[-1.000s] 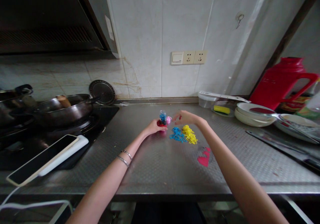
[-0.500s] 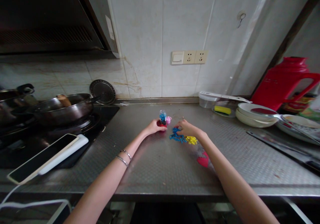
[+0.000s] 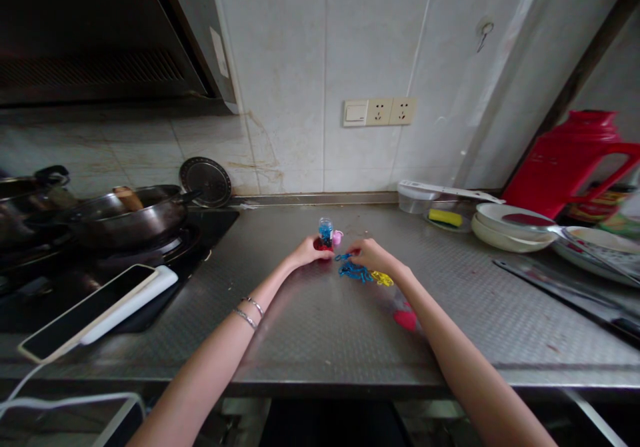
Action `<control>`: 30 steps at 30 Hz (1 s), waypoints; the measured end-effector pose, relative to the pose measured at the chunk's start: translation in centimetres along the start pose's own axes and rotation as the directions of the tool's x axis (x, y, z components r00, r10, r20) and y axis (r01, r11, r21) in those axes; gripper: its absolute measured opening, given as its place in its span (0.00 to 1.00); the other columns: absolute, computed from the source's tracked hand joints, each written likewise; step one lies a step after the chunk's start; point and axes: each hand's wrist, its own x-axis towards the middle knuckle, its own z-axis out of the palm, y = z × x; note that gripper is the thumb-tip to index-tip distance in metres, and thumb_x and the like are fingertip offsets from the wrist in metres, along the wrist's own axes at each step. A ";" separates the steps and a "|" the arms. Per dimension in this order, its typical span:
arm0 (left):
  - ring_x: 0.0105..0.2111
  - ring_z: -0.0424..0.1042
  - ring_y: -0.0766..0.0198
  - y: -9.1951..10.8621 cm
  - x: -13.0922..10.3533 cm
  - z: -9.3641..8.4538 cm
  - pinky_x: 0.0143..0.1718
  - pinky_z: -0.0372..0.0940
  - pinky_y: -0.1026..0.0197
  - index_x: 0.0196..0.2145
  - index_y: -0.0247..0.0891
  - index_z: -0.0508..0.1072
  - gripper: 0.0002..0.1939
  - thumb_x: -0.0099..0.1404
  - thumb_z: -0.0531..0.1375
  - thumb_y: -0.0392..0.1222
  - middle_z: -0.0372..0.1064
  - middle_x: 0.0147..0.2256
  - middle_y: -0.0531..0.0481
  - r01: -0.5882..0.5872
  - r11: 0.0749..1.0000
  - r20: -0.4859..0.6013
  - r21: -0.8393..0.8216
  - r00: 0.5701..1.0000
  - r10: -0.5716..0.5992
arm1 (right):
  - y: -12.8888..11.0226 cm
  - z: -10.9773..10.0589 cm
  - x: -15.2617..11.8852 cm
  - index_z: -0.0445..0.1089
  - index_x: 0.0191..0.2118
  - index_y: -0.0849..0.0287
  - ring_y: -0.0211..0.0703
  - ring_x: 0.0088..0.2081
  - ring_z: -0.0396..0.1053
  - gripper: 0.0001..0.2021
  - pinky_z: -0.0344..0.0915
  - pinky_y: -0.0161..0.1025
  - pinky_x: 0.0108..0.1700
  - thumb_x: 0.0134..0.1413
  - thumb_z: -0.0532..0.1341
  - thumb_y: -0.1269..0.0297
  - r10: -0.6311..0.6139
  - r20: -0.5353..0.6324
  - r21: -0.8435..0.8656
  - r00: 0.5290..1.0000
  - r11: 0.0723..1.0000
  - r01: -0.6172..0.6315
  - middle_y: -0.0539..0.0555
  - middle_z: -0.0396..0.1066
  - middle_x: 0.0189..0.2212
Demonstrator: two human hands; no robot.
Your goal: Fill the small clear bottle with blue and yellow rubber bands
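My left hand (image 3: 311, 251) is wrapped round the lower part of a small clear jar (image 3: 325, 228) standing upright on the counter. Blue, dark and red pieces show in layers inside it. A pink lid (image 3: 337, 237) sits beside the jar on its right. Between the fingertips of my right hand (image 3: 370, 254) are a few thin blue elastic bands (image 3: 343, 257), just above the counter. Below that hand lies a loose pile of blue elastic bands (image 3: 356, 272), touching a smaller heap of yellow bands (image 3: 382, 278). A clear bag with something red (image 3: 405, 317) lies partly hidden by my right forearm.
On the left, a pan (image 3: 130, 217) stands on the black stove, with a phone (image 3: 85, 310) on a white holder nearer me. To the right are a yellow sponge (image 3: 445, 218), stacked bowls (image 3: 510, 237), a knife (image 3: 565, 294) and a red thermos (image 3: 563, 160).
My right hand has closed its fingertips on a few blue bands and drawn them slightly left, away from the pile. My left hand keeps its hold on the jar.
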 end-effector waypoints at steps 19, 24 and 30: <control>0.34 0.68 0.63 0.5 -0.1 0.0 0.40 0.61 0.60 0.37 0.30 0.71 0.19 0.45 0.65 0.37 0.71 0.32 0.49 0.025 0.998 -0.026 -0.055 0.999 -0.026 | -2.0 -3.3 1.5 0.73 0.33 0.65 0.36 0.26 0.66 0.15 0.63 0.34 0.31 0.39 0.60 0.59 0.127 -0.149 0.485 0.981 0.874 -0.039 0.51 0.70 0.24; 0.35 0.68 0.63 0.7 -0.3 -0.2 0.41 0.61 0.59 0.38 0.31 0.71 0.19 0.46 0.65 0.38 0.71 0.34 0.48 0.036 0.999 -0.025 -0.014 0.999 -0.037 | -3.8 -6.0 3.1 0.72 0.34 0.67 0.35 0.26 0.65 0.16 0.63 0.33 0.30 0.39 0.61 0.60 0.109 -0.168 0.514 0.980 0.858 -0.007 0.53 0.71 0.24; 0.38 0.67 0.61 0.8 -0.5 -0.3 0.44 0.60 0.58 0.40 0.32 0.71 0.21 0.46 0.65 0.39 0.70 0.38 0.47 -0.024 1.000 -0.011 -0.010 1.000 0.024 | -6.5 -8.5 6.0 0.73 0.33 0.66 0.34 0.24 0.64 0.14 0.61 0.31 0.27 0.39 0.60 0.64 -0.006 -0.102 0.331 0.995 0.943 0.040 0.51 0.70 0.21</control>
